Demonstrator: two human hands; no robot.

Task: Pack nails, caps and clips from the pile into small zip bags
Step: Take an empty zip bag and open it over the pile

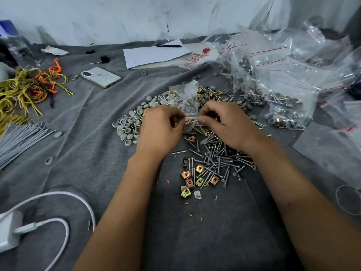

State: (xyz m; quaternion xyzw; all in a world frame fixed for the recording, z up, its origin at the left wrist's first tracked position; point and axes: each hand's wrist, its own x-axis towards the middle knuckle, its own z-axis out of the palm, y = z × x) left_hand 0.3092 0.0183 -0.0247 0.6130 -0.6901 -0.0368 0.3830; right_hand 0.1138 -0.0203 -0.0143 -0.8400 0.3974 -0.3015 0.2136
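Observation:
A small clear zip bag (188, 98) stands upright over the pile, with nails and a clip showing inside it. My left hand (160, 130) pinches its lower left edge and my right hand (228, 124) pinches its lower right edge. Grey round caps (128, 127) lie heaped to the left of my hands. Silver nails (218, 159) spread out below my right hand. Square brass and copper clips (192, 179) lie at the near end of the pile.
Filled zip bags (283, 106) and empty ones (273, 55) crowd the right side. A phone (101, 76), paper (154, 53) and pen (169, 45) lie farther back. Yellow and orange ties (25, 89), grey rods (17, 139) and a white charger (11, 229) sit at the left.

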